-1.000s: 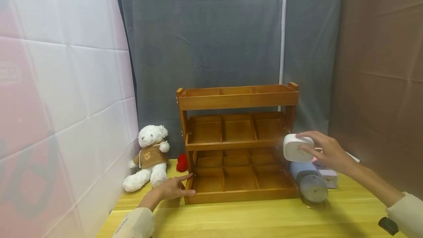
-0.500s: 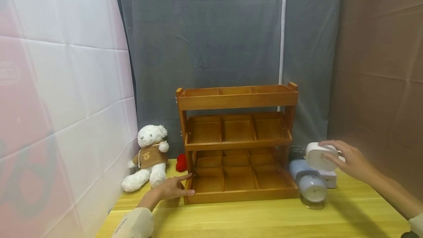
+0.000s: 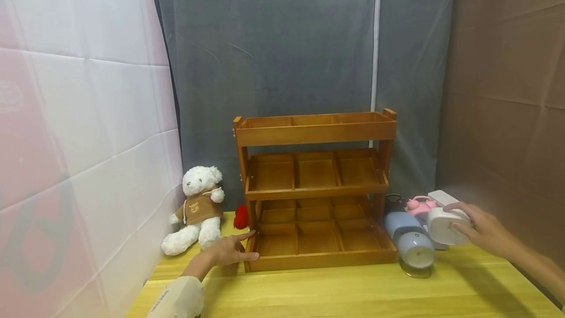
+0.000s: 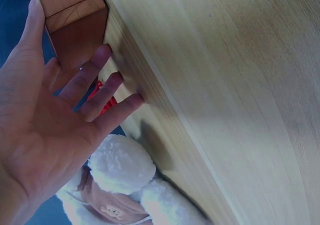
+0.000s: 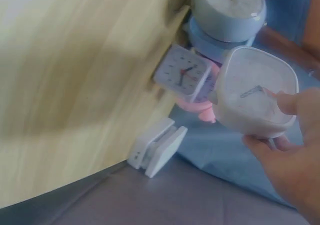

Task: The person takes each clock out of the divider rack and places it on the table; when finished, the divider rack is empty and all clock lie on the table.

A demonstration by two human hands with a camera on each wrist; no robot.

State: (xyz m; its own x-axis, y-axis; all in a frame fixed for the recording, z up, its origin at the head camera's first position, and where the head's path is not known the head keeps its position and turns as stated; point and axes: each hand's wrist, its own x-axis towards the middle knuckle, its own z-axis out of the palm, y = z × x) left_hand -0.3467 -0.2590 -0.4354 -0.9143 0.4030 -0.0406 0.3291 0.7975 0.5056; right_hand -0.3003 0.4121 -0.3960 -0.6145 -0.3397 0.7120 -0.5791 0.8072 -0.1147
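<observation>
My right hand (image 3: 487, 229) pinches a white rounded-square clock (image 3: 441, 227) between thumb and fingers. Its dial and hands face the right wrist camera, where the clock (image 5: 252, 85) appears in front of other clocks. A wooden tiered rack (image 3: 318, 135) with divided trays stands mid-table. At the rack's lower left corner, my left hand (image 3: 226, 251) touches the wood with thumb and forefinger stretched out. The left wrist view shows that hand (image 4: 55, 130) palm-on, fingers extended near the rack's end (image 4: 77, 35).
Right of the rack cluster a blue round clock (image 3: 416, 250), a blue rounded object (image 3: 400, 223), a pink clock (image 3: 420, 205), a small square clock (image 5: 183, 73) and a white block-like object (image 5: 157, 147). A white teddy bear (image 3: 200, 212) and red object (image 3: 241, 216) are on the left.
My right hand has carried the white clock away from the rack, rightward and down toward the other clocks. The left hand stays at the rack's corner.
</observation>
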